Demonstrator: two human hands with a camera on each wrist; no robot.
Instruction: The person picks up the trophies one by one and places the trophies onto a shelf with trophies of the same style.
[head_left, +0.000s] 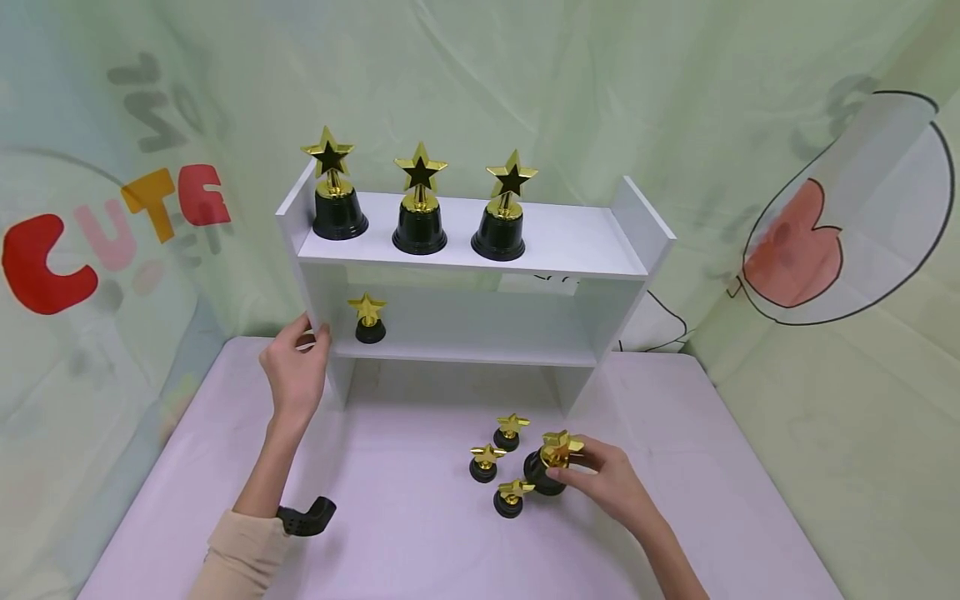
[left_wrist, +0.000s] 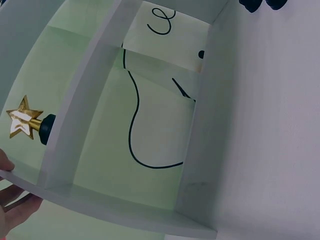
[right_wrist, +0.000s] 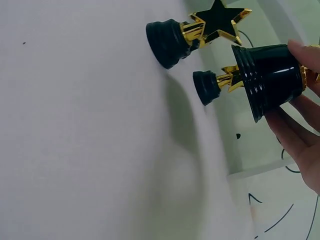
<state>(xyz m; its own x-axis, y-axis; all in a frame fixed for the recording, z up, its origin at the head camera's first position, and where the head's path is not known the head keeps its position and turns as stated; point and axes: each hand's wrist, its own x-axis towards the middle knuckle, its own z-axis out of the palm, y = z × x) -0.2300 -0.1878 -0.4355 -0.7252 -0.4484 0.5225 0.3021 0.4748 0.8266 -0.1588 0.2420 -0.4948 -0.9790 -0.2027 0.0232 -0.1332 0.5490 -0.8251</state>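
Note:
My left hand [head_left: 296, 367] grips the left side panel of a white shelf [head_left: 465, 360]; the left wrist view has the thumb [left_wrist: 5, 161] on one face and fingers [left_wrist: 22, 210] on the other. Between thumb and fingers, my right hand [head_left: 611, 479] holds a large star trophy [head_left: 545, 472] with a black base and gold star. In the right wrist view this trophy's base [right_wrist: 272, 75] is tilted off the table. Three small star trophies stand close to its left: a back one [head_left: 507, 437], a left one [head_left: 483, 468] and a front one [head_left: 510, 502].
On the top board stand three large star trophies, a left [head_left: 339, 208], a middle [head_left: 420, 221] and a right one [head_left: 501, 225]. One small star trophy [head_left: 369, 327] is at the left of the middle board. A printed curtain [head_left: 480, 92] hangs behind the pale table [head_left: 405, 517].

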